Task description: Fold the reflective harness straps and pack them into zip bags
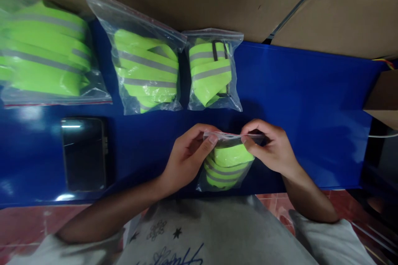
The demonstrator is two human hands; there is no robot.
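Note:
A clear zip-lock bag (202, 182) hangs upright between my hands, close to the table's front edge. Inside it is a folded neon-yellow piece of cloth (228, 169) with grey reflective stripes. My left hand (191, 155) pinches the left part of the bag's top edge between thumb and fingers. On the right part of that edge, my right hand (270, 145) pinches in the same way. The bag's mouth lies between the two thumbs; whether it is sealed I cannot tell.
Three more clear bags with neon-yellow striped cloth, a left bag (46, 54), a middle bag (147, 70) and a smaller bag (211, 72), line the back of the blue table (295, 91). A dark phone (83, 153) lies at left. Cardboard boxes (224, 4) stand behind.

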